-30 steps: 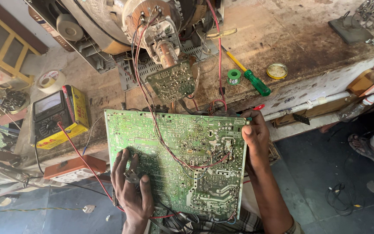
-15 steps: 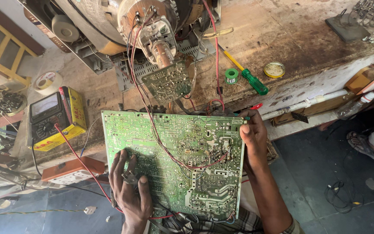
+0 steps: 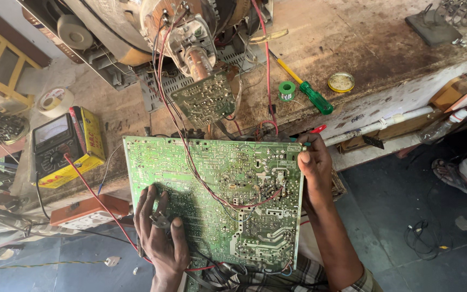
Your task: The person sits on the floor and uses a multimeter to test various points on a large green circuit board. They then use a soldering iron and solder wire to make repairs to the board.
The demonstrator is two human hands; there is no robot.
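Circuit board (image 3: pixel 217 200) gripped at both edges – left hand (image 3: pixel 160 238), right hand (image 3: pixel 314 167).

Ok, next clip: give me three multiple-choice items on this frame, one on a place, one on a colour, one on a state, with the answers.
1. Where does the multimeter lie?
A. on the yellow box, left of the circuit board
B. on the floor
C. on top of the tube

2. What colour is the screwdriver handle?
A. red
B. green
C. black

3. How is the circuit board held?
A. flat on the bench, untouched
B. by one hand only
C. by both hands

Answers: 1 A, the meter rests on the yellow box. 2 B, the handle is green. 3 C, the left hand spreads on its face and the right hand grips its right edge.
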